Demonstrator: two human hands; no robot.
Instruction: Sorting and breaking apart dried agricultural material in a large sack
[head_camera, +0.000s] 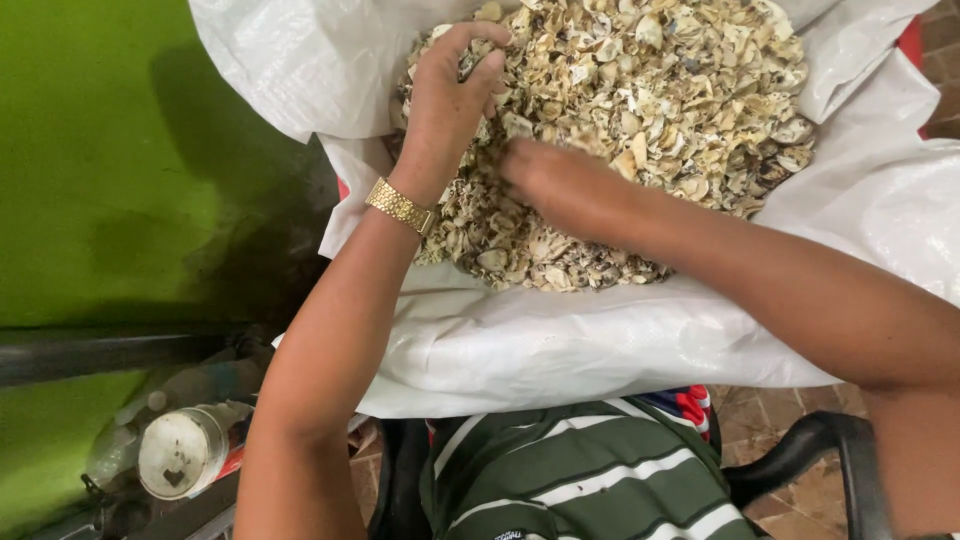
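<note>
A large white woven sack lies open in front of me, filled with a heap of pale beige and brown shell-like husk pieces. My left hand, with a gold watch on the wrist, rests on the left side of the heap with fingers curled around some pieces. My right hand reaches across from the right and is pressed into the lower middle of the heap, blurred, fingers partly buried among the pieces.
A green wall stands at the left. Plastic bottles and a white-capped container lie at the lower left. I wear a green and white striped shirt. A black chair arm sits over a tiled floor at the lower right.
</note>
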